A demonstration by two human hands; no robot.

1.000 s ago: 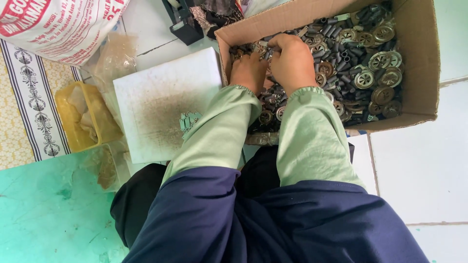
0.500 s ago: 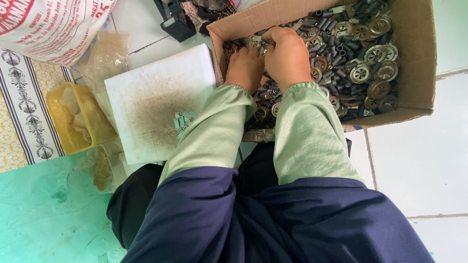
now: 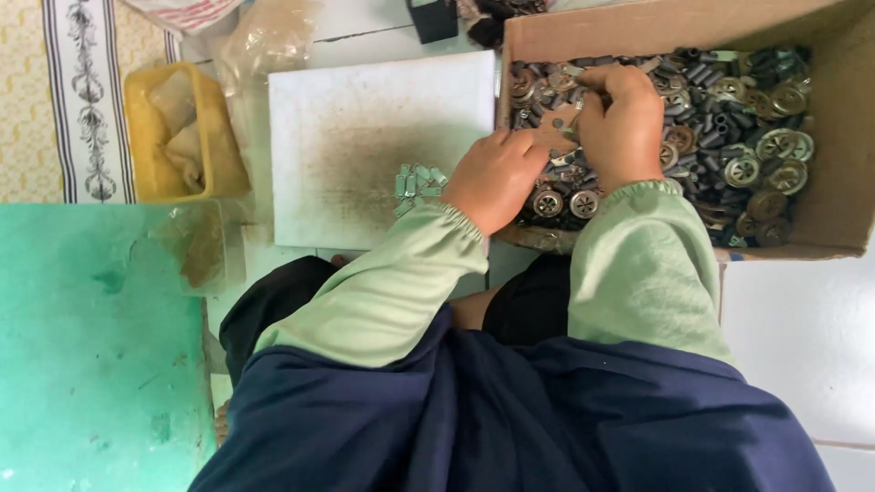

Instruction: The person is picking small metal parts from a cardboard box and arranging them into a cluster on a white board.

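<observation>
Both grips are curled shut inside the brown cardboard box (image 3: 829, 228): the right hand (image 3: 624, 123) pinches a small flat metal piece (image 3: 558, 128) among the parts, and the left hand (image 3: 497, 178), just beside it at the box's near-left corner, has its fingers bent down into the heap; whether they clamp anything I cannot tell. The box holds a dark heap of round slotted metal discs and short tubes (image 3: 743, 137). Left of it lies a white square board smudged with dark dust (image 3: 365, 128); a yellow plastic tub (image 3: 178, 132) stands further left. A little cluster of pale metal clips (image 3: 417, 185) rests on the board, near the left wrist.
</observation>
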